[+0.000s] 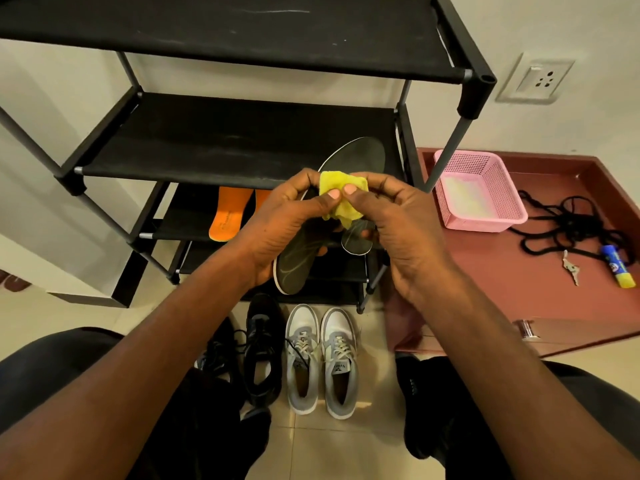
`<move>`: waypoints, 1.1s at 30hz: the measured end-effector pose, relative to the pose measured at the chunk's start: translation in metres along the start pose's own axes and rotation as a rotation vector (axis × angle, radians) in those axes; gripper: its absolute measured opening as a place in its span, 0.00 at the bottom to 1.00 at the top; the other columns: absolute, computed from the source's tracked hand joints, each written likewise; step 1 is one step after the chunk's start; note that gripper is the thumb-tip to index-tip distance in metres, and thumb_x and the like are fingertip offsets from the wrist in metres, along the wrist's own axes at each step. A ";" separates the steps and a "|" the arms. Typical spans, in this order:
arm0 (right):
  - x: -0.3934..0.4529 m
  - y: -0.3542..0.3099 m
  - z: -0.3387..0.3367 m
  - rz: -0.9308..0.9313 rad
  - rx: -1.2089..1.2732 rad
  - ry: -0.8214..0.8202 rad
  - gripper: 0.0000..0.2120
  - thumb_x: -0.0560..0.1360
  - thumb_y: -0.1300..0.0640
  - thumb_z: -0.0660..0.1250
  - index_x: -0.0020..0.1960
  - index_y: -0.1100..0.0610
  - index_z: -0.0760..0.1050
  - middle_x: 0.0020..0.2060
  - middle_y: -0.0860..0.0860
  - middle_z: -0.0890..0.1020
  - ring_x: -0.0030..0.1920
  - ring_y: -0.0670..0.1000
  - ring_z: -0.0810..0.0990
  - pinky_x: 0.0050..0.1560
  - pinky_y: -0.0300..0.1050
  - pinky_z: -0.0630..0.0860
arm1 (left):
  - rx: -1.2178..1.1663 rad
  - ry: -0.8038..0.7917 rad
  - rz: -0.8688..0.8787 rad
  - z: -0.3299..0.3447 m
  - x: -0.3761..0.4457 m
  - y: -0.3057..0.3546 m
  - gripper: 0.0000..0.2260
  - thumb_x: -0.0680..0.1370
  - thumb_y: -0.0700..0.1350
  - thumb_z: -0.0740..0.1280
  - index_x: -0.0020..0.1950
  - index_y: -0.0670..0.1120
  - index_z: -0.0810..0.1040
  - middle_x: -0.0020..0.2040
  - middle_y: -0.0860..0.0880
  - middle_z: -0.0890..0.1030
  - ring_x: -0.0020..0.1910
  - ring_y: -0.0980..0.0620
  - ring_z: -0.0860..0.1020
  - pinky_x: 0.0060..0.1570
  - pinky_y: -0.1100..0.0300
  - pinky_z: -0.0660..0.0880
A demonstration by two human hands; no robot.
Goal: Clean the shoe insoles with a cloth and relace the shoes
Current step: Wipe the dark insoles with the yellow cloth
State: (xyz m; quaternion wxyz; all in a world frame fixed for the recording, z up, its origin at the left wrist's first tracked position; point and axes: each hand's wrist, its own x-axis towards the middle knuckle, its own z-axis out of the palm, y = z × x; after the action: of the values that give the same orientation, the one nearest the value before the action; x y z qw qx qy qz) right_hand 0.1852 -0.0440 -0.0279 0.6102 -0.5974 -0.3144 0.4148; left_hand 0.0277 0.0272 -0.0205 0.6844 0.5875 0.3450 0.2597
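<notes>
Both thumbs pinch a small yellow cloth in front of the shoe rack. My left hand also grips a dark insole underneath, heel end pointing down. My right hand holds the cloth and has a second dark insole under its fingers. Another dark insole lies on the middle shelf behind the hands. Two orange insoles rest on a lower shelf. On the floor stand a grey pair of laced shoes and a black pair. Black laces lie tangled on the red cabinet.
The black fabric shoe rack fills the middle of the view. A pink plastic basket, keys and a blue-yellow glue stick sit on the red cabinet top. A wall socket is at upper right. My knees frame the shoes.
</notes>
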 end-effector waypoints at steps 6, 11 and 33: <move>0.007 0.006 0.005 0.091 0.133 0.131 0.07 0.81 0.55 0.70 0.54 0.56 0.85 0.51 0.58 0.87 0.49 0.54 0.84 0.46 0.47 0.80 | 0.031 -0.072 -0.045 0.003 -0.002 0.002 0.17 0.82 0.49 0.69 0.65 0.40 0.73 0.57 0.39 0.83 0.51 0.43 0.83 0.45 0.48 0.78; 0.008 0.004 0.007 -0.070 -0.072 0.147 0.09 0.84 0.57 0.66 0.54 0.55 0.85 0.47 0.51 0.88 0.48 0.48 0.86 0.49 0.42 0.84 | -0.025 -0.048 -0.077 0.006 0.000 0.004 0.23 0.81 0.61 0.64 0.66 0.44 0.77 0.61 0.35 0.81 0.54 0.39 0.81 0.50 0.43 0.75; 0.011 0.002 0.004 0.029 -0.015 0.216 0.11 0.83 0.51 0.68 0.45 0.53 0.84 0.35 0.49 0.84 0.37 0.48 0.79 0.30 0.38 0.74 | -0.084 0.094 -0.081 -0.001 0.005 0.000 0.09 0.86 0.50 0.60 0.55 0.47 0.76 0.60 0.36 0.82 0.56 0.35 0.84 0.51 0.37 0.81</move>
State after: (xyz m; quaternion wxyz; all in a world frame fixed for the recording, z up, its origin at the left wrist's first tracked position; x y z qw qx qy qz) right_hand 0.1868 -0.0323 -0.0307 0.6301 -0.6475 -0.2414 0.3543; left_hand 0.0298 0.0319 -0.0212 0.7015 0.5308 0.3892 0.2733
